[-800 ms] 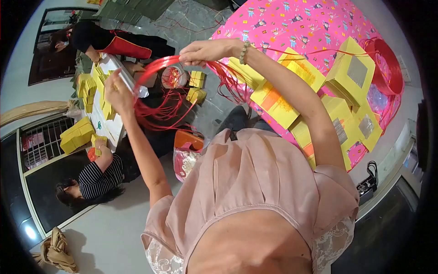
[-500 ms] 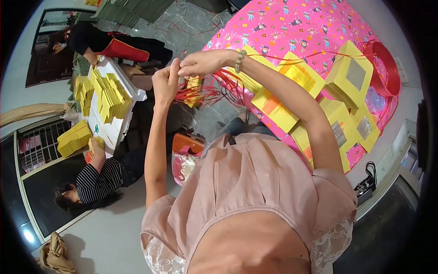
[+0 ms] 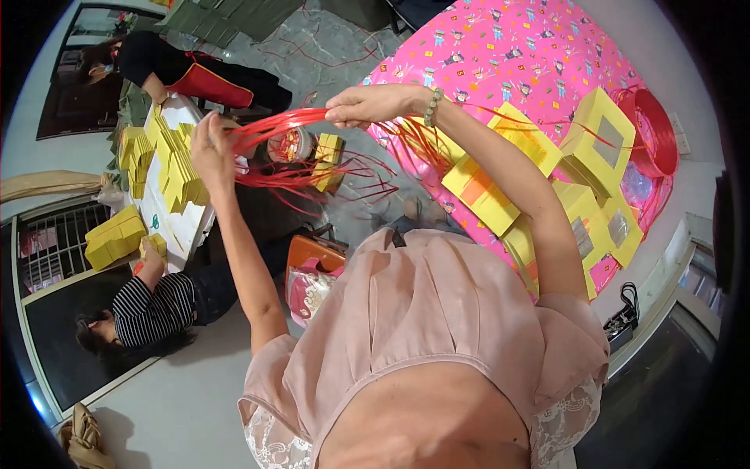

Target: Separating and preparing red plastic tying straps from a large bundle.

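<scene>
A bundle of thin red straps [image 3: 281, 123] is pulled out between my two hands, above the floor. My right hand [image 3: 367, 105], with a bead bracelet at the wrist, is closed round the bundle. At the other end, my left hand [image 3: 212, 156] has its fingers bent round the straps; it is partly blurred. Loose strap ends hang below the hands and fan out toward the right. More straps trail from beneath my right hand across yellow boxes [image 3: 598, 137] on the pink-covered table [image 3: 500, 55].
At the table's right side stands a red coil of strap [image 3: 655, 129]. To the left, a white table [image 3: 181, 234] bears yellow folded card pieces [image 3: 183, 168], with two people beside it. Below my left arm are a brown chair [image 3: 312, 254] and a pink-and-white bag [image 3: 305, 295].
My hands were close together; now my left hand has moved left and toward me, and the red straps stretch between them. My right hand has shifted slightly right.
</scene>
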Demonstrator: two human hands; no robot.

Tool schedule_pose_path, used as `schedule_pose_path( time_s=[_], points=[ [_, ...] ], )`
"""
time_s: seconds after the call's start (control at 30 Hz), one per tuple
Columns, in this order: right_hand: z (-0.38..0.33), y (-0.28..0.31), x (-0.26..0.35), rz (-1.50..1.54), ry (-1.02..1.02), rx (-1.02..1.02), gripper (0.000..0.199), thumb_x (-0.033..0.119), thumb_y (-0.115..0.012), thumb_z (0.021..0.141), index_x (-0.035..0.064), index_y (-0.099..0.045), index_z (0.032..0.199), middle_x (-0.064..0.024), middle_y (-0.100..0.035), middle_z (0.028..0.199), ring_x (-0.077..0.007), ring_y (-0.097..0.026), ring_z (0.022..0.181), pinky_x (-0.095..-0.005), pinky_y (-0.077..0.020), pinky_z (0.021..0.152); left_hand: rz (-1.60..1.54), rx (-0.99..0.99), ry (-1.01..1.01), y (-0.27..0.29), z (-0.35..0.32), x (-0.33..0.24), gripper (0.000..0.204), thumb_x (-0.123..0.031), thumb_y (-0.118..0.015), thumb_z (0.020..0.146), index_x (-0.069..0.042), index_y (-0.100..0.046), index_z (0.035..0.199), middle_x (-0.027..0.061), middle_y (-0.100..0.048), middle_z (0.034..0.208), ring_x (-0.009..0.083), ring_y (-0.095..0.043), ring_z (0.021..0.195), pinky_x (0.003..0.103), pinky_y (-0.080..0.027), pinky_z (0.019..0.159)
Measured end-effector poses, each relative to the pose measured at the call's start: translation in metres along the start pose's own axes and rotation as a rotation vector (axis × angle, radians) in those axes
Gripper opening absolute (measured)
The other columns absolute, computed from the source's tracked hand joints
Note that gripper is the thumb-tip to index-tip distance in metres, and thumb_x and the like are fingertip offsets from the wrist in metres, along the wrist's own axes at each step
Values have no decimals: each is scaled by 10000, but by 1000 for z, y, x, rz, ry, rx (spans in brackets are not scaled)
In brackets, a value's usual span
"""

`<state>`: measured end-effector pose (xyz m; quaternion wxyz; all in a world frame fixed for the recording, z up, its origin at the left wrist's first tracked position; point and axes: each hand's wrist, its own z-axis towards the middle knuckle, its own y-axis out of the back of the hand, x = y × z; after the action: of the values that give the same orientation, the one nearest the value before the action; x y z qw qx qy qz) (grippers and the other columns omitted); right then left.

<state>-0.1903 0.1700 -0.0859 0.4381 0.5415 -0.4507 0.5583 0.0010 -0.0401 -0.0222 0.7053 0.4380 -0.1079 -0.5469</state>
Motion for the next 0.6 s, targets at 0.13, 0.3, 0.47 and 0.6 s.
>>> schedule_pose_path(
  time_s=[0.13, 0.3, 0.47, 0.6],
  points=[
    [11, -9, 5, -196, 9, -119, 349, 325, -395, 922, 55, -452, 709, 33, -375, 581, -92, -343, 539, -254, -320, 505, -418, 337, -114, -44, -13, -62, 304, -261, -434, 916, -7, -591, 969, 123, -604, 746, 189, -581, 684, 309, -441, 630],
    [11, -6, 11, -504, -75, -37, 367, 373, -395, 913, 42, -479, 779, 8, -419, 642, -101, -392, 584, -269, -351, 530, -611, 512, 104, -64, -42, -68, 431, -297, -472, 905, 31, -564, 641, 70, -437, 476, 63, -404, 492, 283, -334, 446],
    [-12, 5, 3, -124, -150, 4, 331, 347, -408, 929, 64, -492, 780, 44, -403, 640, -52, -390, 579, -211, -341, 519, -527, 253, 146, -51, -38, -16, 380, -263, -552, 872, 39, -537, 642, -35, -389, 499, 31, -343, 505, 235, -301, 439],
    [-30, 9, 3, -147, -235, -146, 338, 345, -401, 931, 60, -494, 775, 41, -405, 640, -58, -390, 580, -220, -336, 516, -299, 225, 338, -30, -29, 41, 331, -260, -557, 864, 37, -596, 722, 23, -487, 548, 63, -418, 506, 246, -375, 495]
  ],
)
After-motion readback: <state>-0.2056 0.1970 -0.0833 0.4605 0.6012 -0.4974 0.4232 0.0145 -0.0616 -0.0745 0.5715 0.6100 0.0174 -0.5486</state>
